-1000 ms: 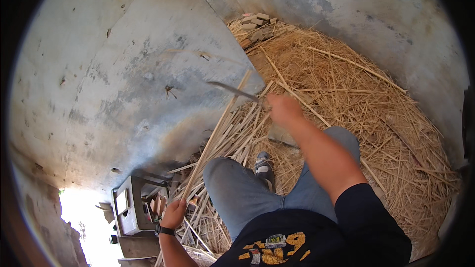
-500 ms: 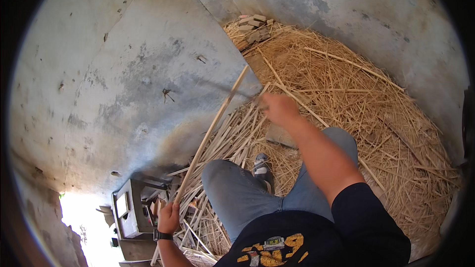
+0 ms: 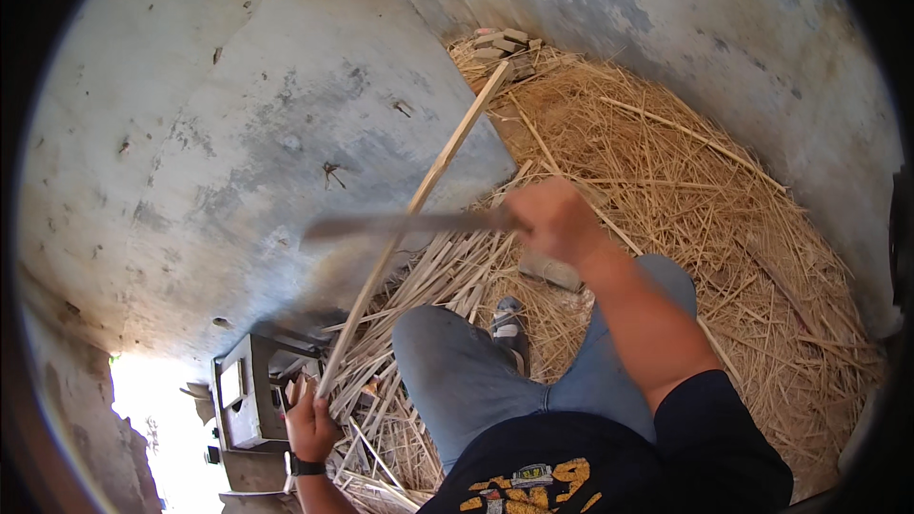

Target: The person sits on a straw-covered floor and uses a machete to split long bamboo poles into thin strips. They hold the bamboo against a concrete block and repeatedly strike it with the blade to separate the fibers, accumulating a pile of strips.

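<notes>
My left hand [image 3: 309, 426], with a dark watch at its wrist, is closed around the lower end of a long pale bamboo strip [image 3: 458, 136]. The strip slants up and to the right across the grey wall. My right hand [image 3: 557, 217] grips the handle of a long-bladed knife [image 3: 390, 225], blurred by motion. Its blade points left and crosses the strip near mid-length; whether the two touch I cannot tell.
Split strips [image 3: 457, 262] lie in a heap left of my knees. Straw-like shavings [image 3: 685, 200] cover the floor to the right. Bricks [image 3: 505, 43] are stacked in the far corner. A grey metal box [image 3: 255, 400] stands at the lower left, and a block [image 3: 550, 271] lies beyond my shoe.
The knife has swung down from beside the strip's upper end to nearly level across its middle. The strip's far end has risen up and right, while my left hand shifted slightly left and down.
</notes>
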Available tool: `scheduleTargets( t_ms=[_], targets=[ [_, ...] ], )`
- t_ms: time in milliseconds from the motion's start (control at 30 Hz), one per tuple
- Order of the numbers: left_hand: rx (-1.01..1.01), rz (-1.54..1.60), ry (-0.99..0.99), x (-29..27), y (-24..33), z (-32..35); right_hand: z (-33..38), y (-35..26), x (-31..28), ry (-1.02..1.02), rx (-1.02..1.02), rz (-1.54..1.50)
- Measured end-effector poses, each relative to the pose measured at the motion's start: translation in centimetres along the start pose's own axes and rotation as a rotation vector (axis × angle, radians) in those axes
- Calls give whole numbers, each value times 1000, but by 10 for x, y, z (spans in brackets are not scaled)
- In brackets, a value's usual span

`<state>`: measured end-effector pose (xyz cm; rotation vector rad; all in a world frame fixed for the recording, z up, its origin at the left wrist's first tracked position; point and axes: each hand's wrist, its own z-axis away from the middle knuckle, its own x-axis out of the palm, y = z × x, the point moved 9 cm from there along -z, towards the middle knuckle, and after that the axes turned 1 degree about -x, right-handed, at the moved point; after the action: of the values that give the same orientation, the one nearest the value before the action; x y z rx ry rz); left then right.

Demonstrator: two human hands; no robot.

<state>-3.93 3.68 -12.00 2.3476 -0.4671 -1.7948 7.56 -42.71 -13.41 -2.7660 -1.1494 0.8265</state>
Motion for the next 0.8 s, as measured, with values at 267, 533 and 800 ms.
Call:
scheduleTargets(
  t_ms=[267,533,800],
  targets=[
    [-19,-25,18,-25,17,-2,19,50,-16,137,456,-19],
    [39,-71,-9,3,21,-6,11,-45,22,18,-218,90],
    [5,59,-16,0,32,-7,14,40,-11,168,293,108]
  ],
)
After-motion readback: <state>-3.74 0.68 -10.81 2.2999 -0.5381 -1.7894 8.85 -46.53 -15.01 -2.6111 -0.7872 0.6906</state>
